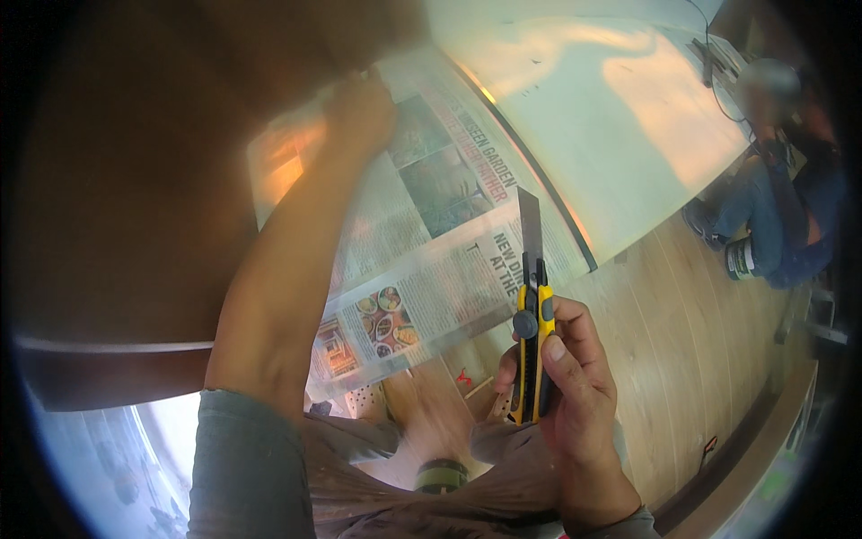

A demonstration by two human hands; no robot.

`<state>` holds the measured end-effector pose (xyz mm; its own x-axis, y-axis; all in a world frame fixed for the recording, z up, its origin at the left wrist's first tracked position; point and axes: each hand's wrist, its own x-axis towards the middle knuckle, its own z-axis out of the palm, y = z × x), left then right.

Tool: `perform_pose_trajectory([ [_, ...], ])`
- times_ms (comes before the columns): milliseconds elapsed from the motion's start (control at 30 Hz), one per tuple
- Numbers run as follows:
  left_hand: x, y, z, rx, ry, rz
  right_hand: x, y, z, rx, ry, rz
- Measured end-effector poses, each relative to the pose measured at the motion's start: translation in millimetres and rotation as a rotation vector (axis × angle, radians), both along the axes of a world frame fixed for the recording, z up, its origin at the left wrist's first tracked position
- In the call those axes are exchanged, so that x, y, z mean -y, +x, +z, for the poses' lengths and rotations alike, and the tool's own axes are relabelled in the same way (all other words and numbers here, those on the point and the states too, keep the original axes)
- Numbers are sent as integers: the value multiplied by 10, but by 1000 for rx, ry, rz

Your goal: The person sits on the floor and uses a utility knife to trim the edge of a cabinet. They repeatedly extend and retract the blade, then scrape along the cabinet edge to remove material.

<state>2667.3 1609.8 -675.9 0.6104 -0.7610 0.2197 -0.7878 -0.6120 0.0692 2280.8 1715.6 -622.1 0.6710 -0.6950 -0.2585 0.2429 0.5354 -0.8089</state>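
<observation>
My right hand (579, 386) is closed round a yellow-and-black utility knife (546, 313). The knife stands upright, its wide blade (531, 225) extended and pointing away from me, its tip over the printed sheet. A newspaper (449, 278) lies spread before me, running from the far edge to near my knees. My left hand (359, 112) reaches to its far end, beside the brown surface, and rests at the paper. Blur and shade hide the left fingers, so I cannot make out whether they grip the paper's edge.
A dark brown panel (135, 198) rises along the left. Across the far right spreads a pale board (593, 126) with a dark edge strip. Another person (772, 198) sits at the right beside a small tub (741, 259). A round container (440, 476) stands between my legs on the wooden floor (682, 314).
</observation>
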Motion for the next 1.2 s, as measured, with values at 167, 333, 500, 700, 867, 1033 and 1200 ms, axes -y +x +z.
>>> perform_pose_trajectory([
  [167, 40, 35, 7, -18, 29, 47, 168, 149, -37, 7, -1, 34],
  [333, 76, 4, 18, -22, 46, 80, 256, 220, -99, 9, -11, 61],
  [500, 108, -26, 81, -59, 58, 96, 291, 237, -135, 18, 2, 69],
  [700, 101, -33, 108, -73, 51, 81, 269, 189, -121, 32, 11, 61],
  [867, 16, -98, 77, -8, 50, 41, 267, 152, -67, 38, 3, 52],
  [1033, 12, -38, -4, 44, 9, 52, 263, 142, -51, 47, -1, 50],
  [1200, 44, -3, -9, 37, 10, 62, 279, 102, -60, 53, -4, 45],
])
